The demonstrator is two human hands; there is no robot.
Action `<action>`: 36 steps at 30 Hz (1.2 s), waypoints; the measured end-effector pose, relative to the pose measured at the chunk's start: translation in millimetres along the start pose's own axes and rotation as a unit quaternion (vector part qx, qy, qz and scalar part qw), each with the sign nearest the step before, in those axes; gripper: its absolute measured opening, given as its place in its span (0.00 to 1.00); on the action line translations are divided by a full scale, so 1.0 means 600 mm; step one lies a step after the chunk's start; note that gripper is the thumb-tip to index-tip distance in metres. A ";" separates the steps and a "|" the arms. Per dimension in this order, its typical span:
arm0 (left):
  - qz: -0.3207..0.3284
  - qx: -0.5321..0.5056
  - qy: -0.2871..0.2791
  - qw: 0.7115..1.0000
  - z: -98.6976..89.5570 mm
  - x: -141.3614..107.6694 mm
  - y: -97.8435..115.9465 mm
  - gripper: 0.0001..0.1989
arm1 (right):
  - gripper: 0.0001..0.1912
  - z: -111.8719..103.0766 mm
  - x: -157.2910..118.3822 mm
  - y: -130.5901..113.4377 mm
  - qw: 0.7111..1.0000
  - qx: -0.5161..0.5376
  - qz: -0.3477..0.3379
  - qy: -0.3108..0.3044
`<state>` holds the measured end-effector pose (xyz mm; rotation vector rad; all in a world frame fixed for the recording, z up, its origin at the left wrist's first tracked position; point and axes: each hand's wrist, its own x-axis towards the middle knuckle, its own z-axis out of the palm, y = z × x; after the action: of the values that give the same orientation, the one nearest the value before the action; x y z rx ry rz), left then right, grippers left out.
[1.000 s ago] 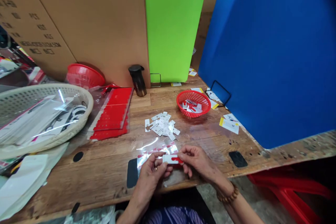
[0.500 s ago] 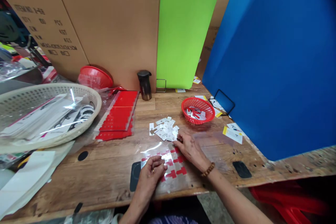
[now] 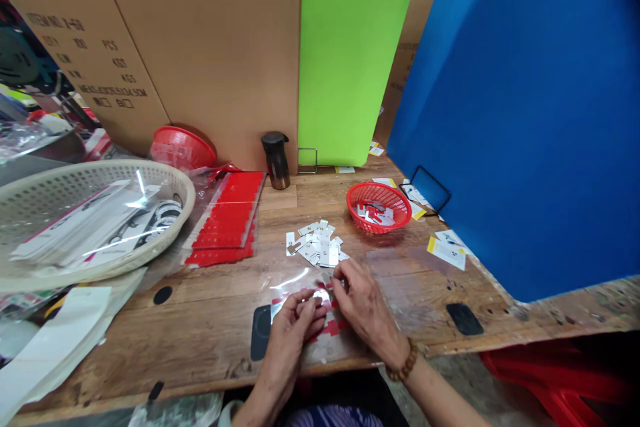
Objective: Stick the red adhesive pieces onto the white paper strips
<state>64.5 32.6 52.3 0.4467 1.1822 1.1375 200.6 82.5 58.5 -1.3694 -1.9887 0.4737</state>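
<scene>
One cream basket point(image 3: 186, 197), filled with printed sheets under clear film, far left of the left hand, its rim well apart from the fingers. Several long white papers point(image 3: 55, 327), nearer the front, beneath that rim. One stack of red sheets point(image 3: 227, 213), beyond and left of the left hand; wooden tabletop point(image 3: 210, 320) runs between stack and hand. One dark jug point(image 3: 277, 163), upright, farther back. One dark pad point(image 3: 259, 332), just left of the left hand.

One left hand point(image 3: 300, 320), fingers curled toward the thumb above a clear sheet with red shapes point(image 3: 331, 329); whether it pinches anything cannot be told. That sheet lies beneath and between both hands, close to the table's front edge. One pile of white tags point(image 3: 320, 240), just beyond the right fingertips.

One right hand point(image 3: 356, 300), bent thumb and fingers close together at the pile's near side; their grip cannot be made out. One red basket point(image 3: 366, 222), holding tags, beyond the right hand, with wood between. Two or more white-and-yellow cards point(image 3: 447, 252), farther right. One blue panel point(image 3: 520, 133), its lower edge bounding the right hand's side, well apart.
</scene>
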 end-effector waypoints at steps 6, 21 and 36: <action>0.020 -0.066 -0.034 0.997 0.035 -0.024 0.018 0.18 | 0.08 0.007 -0.061 -0.048 0.996 0.065 -0.038 -0.038; -0.082 0.036 -0.126 0.988 0.025 -0.041 0.020 0.13 | 0.15 -0.023 -0.066 0.028 0.747 0.612 0.216 -0.145; -0.099 0.036 -0.085 0.991 0.015 -0.020 0.019 0.12 | 0.17 -0.062 -0.085 0.070 0.910 0.333 0.246 -0.004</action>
<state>68.1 29.5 70.8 0.4613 1.0939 0.8700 266.9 48.7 42.4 -1.3789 -1.2601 1.2537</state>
